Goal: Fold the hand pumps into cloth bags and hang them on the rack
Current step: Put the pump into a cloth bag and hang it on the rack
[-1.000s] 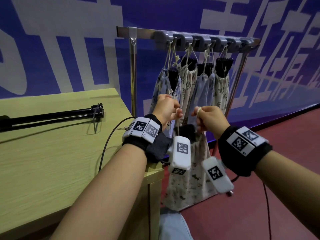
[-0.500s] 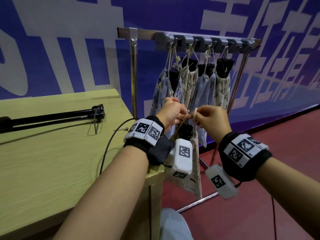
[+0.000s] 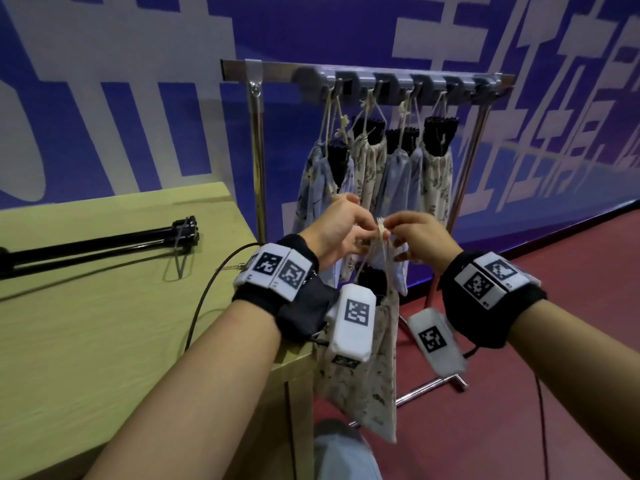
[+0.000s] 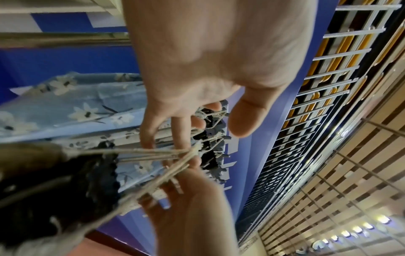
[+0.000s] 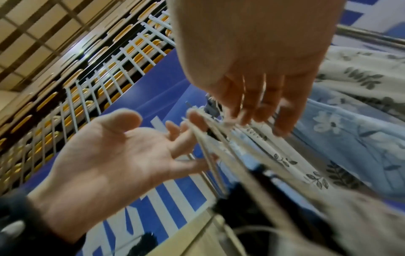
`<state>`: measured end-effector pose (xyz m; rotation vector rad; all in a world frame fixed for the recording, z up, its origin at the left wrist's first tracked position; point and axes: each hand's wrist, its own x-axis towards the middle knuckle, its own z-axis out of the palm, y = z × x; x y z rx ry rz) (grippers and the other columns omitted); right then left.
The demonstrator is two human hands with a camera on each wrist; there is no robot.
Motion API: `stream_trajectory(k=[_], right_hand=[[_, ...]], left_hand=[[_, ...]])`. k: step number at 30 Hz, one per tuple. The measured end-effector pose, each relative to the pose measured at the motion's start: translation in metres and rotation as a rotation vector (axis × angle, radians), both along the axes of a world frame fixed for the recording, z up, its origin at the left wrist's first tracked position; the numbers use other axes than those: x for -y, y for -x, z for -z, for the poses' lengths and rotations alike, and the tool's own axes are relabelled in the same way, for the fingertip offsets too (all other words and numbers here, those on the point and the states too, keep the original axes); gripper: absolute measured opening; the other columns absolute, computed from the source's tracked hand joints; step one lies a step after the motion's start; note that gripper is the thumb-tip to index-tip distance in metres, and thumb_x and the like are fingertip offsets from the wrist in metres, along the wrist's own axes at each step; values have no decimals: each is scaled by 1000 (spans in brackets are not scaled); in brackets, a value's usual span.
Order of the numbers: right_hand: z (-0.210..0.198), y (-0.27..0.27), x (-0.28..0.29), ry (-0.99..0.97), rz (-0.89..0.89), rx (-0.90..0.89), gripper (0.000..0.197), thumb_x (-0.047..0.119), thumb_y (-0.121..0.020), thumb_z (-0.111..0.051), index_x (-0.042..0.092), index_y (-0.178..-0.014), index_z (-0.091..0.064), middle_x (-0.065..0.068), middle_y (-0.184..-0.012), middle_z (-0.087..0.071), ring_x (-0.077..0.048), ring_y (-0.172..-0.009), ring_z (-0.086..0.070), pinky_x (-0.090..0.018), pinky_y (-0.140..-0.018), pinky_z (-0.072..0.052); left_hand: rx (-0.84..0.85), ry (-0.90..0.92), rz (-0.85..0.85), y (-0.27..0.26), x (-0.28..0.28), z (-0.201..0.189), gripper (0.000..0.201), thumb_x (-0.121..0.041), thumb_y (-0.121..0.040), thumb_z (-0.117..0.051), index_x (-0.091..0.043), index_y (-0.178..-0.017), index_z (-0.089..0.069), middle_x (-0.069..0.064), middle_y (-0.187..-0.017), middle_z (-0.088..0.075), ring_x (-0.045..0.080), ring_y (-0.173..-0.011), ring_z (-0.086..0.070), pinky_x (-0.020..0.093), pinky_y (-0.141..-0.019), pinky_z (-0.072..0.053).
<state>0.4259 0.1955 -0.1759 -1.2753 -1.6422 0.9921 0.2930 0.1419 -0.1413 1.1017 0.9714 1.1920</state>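
From the head camera, the left hand [image 3: 341,228] and right hand [image 3: 420,239] meet in front of the rack [image 3: 367,72], both pinching the cord [image 3: 381,233] of a leaf-print bag [image 3: 367,382] that hangs past the table [image 3: 104,323] edge, over open red floor [image 3: 536,393]. From the left wrist, fingertips [image 4: 149,142] touch taut cords above the bag's dark mouth. From the right wrist, blurred fingers [image 5: 247,104] grasp the same strands beside the hung bags [image 5: 350,135].

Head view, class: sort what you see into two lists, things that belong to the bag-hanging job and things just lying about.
Belonging to the job:
- cream floral bag, held up by its drawstrings
- left hand and right hand, pinching the strings
- rack with four bags already hung

Lying about:
- black folded tripod on the wooden table
- black cable
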Motion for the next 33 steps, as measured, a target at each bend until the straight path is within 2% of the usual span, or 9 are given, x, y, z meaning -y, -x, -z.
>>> stream_trajectory(k=[3,6,9,11,13,17,20,26,33], right_hand=[[-1,-9,-1,177,-141,-79,27,-4,-89,-44,8,-80,-66,-8,-79,-62,-16,-71,-57,-29,-69,-50],[-7,-17,-3,214,-174,-279,13,12,-85,-54,5,-90,-64,-15,-93,-60,-23,-84,-55,-28,-73,-46],[-20,-33,-6,181,-174,-430,23,16,-92,-43,6,-83,-62,-10,-83,-66,-21,-79,-61,-26,-73,-46],[-29,-46,-10,141,-174,-462,32,14,-95,-35,6,-82,-63,-3,-75,-69,-16,-74,-63,-23,-67,-48],[-36,-54,-16,64,-152,-378,33,17,-96,-37,1,-86,-64,-4,-76,-68,-15,-74,-62,-25,-69,-47],[-43,-73,-42,-228,-13,-71,34,18,-97,-47,-15,-93,-57,-17,-75,-54,-17,-67,-49,-29,-62,-38],[-48,-93,-64,-314,61,-85,35,20,-98,-47,-10,-85,-60,-23,-72,-55,-15,-67,-49,-30,-62,-37],[-69,-132,-112,-295,158,-231,34,9,-99,-41,12,-66,-50,1,-62,-47,4,-48,-44,-11,-51,-37],[-103,-157,-206,-279,315,-252,24,11,-98,-41,4,-82,-58,-8,-73,-49,-19,-73,-45,-30,-62,-34]], left_hand=[[98,-32,41,-9,-2,-24,30,15,-86,-27,-14,-84,-30,8,-79,-44,32,-77,-57,46,-82,-47],[14,-57,65,-25,-9,-49,28,13,-88,-29,-15,-84,-29,6,-52,-59,30,-80,-55,51,-90,-42],[-61,-88,26,-41,-22,-73,31,14,-88,-32,-13,-103,-30,12,-75,-47,28,-72,-56,44,-79,-46],[-107,-92,2,-51,-32,-87,24,12,-89,-32,-11,-91,-37,10,-78,-41,27,-67,-57,37,-66,-47],[-136,-57,-25,-59,-44,-97,20,7,-88,-34,-10,-79,-38,10,-79,-41,25,-64,-57,31,-58,-46],[-123,6,-18,-82,-74,-112,14,2,-85,-35,-10,-81,-40,8,-83,-42,23,-60,-56,30,-54,-46],[-112,29,-8,-97,-100,-119,14,5,-84,-38,-8,-78,-41,8,-82,-43,21,-57,-51,30,-60,-45],[-40,28,30,-127,-155,-130,16,4,-82,-40,-10,-75,-39,4,-73,-40,15,-58,-48,19,-52,-40],[169,-65,134,-153,-221,-159,11,-18,-87,-46,-12,-77,-47,4,-82,-41,25,-74,-52,41,-84,-44]])
